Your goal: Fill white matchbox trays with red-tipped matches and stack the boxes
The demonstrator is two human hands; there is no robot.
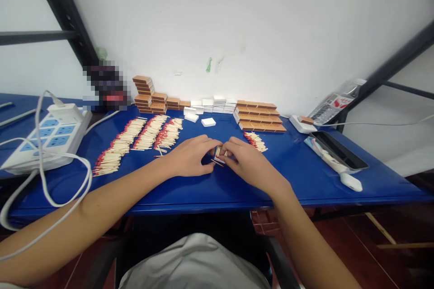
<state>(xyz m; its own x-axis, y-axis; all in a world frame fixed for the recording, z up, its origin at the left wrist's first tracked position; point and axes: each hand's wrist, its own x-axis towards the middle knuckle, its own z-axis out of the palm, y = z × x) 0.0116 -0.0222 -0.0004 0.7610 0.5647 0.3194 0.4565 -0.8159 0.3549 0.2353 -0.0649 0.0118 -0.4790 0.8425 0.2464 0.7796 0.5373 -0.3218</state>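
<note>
Grey cloth [193,257] on the lap lies under the blue table [203,201] and its front edge. Bare tabletop surrounds the left hand [190,156] and right hand [246,160], whose fingertips pinch a matchbox [220,152] at mid-table. Its long axis is hidden. Matches [135,140] lie to the left, box stacks [259,116] behind, their print unreadable.

Bright, even light fills the scene. The wall [271,31] is nearly washed out, with a warmer patch far behind the stacks [259,116]. The table [190,192] has a soft sheen at its near edge. Faint, short shadows lie under the left hand [190,156] and right hand [249,162]. The box [220,153] pinched between them is too small for detail. Under the table it is dim. Lens bending bows the table edge. A pixelated patch [105,86] sits far left.
</note>
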